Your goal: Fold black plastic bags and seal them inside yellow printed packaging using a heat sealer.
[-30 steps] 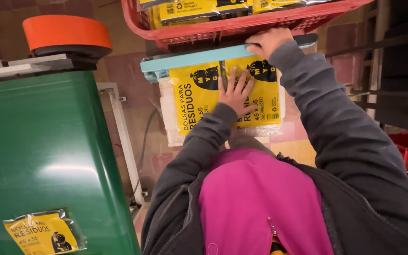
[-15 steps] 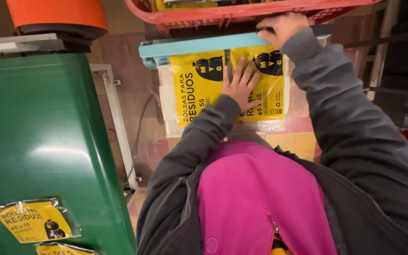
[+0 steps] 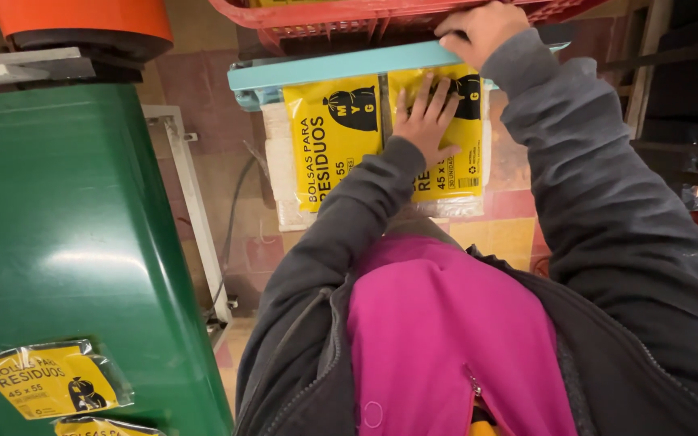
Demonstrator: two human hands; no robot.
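Note:
A yellow plastic packet with black print lies under a long teal bar of a bench device. My left hand rests flat on the packet's right half, fingers spread, fingertips close to the bar. My right hand is curled over the right end of the teal bar, just below a red plastic basket. A dark grey jacket covers both arms, open over a pink top.
A green surface fills the left side, with two similar yellow packets at its near edge. An orange round object sits at the top left. A white metal frame stands between them. Dark shelving is at the right.
The view has shifted, so the bar and packet sit higher in frame. My right hand stays on the bar, my left hand stays flat on the packet. A second packet shows on the green surface.

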